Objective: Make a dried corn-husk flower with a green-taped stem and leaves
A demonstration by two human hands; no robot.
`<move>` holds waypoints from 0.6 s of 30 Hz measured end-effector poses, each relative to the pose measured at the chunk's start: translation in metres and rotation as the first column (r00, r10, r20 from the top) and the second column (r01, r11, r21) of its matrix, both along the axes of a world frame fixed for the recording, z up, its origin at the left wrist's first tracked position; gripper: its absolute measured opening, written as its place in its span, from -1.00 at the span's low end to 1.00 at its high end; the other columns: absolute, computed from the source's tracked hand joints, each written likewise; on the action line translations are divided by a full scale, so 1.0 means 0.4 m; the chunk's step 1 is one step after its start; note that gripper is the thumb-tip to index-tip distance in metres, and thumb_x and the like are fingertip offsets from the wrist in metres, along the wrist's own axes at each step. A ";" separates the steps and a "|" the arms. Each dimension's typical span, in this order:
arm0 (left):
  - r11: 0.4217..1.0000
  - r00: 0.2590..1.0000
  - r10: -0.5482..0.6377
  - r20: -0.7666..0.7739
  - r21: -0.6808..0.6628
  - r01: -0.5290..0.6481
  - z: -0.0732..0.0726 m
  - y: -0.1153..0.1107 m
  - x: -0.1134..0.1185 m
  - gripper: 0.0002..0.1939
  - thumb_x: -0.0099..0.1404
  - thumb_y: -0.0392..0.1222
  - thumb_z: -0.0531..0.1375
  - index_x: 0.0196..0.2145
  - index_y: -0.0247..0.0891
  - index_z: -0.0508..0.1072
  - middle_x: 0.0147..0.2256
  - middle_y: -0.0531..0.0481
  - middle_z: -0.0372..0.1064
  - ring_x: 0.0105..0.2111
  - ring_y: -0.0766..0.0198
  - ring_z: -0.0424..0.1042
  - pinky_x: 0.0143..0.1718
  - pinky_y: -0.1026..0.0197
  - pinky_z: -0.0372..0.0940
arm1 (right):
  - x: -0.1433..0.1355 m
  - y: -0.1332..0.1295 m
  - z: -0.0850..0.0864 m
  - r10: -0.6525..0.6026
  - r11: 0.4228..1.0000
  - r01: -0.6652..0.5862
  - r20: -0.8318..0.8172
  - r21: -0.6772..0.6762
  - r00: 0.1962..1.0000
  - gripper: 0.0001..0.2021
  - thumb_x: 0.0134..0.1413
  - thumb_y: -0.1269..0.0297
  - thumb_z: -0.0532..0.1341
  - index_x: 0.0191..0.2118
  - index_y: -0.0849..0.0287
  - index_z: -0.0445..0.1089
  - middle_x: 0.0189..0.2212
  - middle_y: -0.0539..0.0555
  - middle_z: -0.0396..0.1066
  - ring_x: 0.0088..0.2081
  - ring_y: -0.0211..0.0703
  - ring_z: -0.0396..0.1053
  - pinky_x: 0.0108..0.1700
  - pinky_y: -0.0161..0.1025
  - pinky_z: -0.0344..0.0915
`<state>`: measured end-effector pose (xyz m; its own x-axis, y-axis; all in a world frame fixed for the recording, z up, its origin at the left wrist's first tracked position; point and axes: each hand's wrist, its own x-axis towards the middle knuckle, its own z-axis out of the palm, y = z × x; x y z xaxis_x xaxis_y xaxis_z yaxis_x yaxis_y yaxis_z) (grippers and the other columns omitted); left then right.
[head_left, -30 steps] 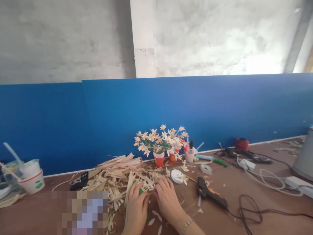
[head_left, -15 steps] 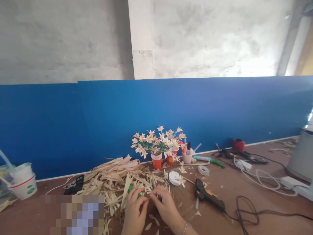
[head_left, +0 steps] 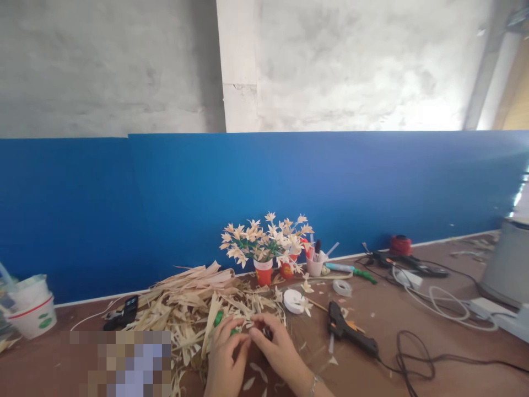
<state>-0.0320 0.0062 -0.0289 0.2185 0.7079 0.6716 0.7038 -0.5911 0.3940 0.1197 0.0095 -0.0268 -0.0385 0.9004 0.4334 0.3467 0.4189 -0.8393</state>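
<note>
My left hand (head_left: 228, 353) and my right hand (head_left: 275, 347) meet at their fingertips over the brown table, in front of a heap of dry husk strips (head_left: 194, 314). The fingers of both are bent and pinched together; whatever is between them is too small to make out. Something dark shows under my right fingers. Beside my left fingers lies a green piece (head_left: 219, 317). Loose pale petals (head_left: 259, 372) lie just below my hands. Behind them, pale husk flowers (head_left: 264, 240) stand in a red and white cup (head_left: 263, 272).
A black glue gun (head_left: 351, 333) with its cable lies to the right, near a white round container (head_left: 293, 301) and a tape roll (head_left: 342, 287). White cups (head_left: 33, 317) stand far left. Cords, a red object (head_left: 400, 245) and a grey bin (head_left: 506, 264) are at the right.
My right fingers have shifted slightly and now cover more of the dark thing beneath them. The whole view has moved a little; my left hand stays nearly in place.
</note>
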 end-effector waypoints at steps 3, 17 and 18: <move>0.999 0.999 0.016 0.031 -0.036 -0.014 -0.002 0.003 -0.002 -0.82 0.21 -0.17 0.10 -0.44 -0.12 0.50 -0.17 -0.10 0.42 -0.04 0.02 0.30 -0.09 -0.14 0.29 | 0.003 0.004 0.000 0.129 0.986 -0.146 -0.185 -0.080 0.974 -0.70 -0.07 0.13 0.24 -0.20 0.16 0.45 -0.36 0.05 0.38 -0.30 -0.15 0.32 -0.24 -0.26 0.21; 0.998 0.999 -0.044 0.017 -0.043 0.045 -0.004 -0.006 0.012 -0.82 0.17 -0.21 0.13 -0.53 -0.18 0.48 -0.17 -0.13 0.42 -0.05 0.04 0.32 -0.06 -0.07 0.28 | -0.013 -0.011 0.022 -0.043 0.997 0.039 -0.069 -0.066 0.997 -0.80 -0.05 0.33 0.14 -0.62 0.19 0.19 -0.56 -0.04 0.19 -0.43 -0.24 0.21 -0.32 -0.31 0.13; 0.998 0.999 -0.046 0.027 -0.039 0.047 -0.006 -0.005 0.012 -0.84 0.17 -0.20 0.14 -0.50 -0.17 0.49 -0.17 -0.13 0.42 -0.05 0.04 0.33 -0.07 -0.06 0.29 | -0.015 -0.014 0.025 -0.045 0.997 0.041 -0.059 -0.064 0.997 -0.80 -0.04 0.33 0.13 -0.62 0.19 0.17 -0.56 -0.04 0.19 -0.43 -0.24 0.21 -0.32 -0.31 0.13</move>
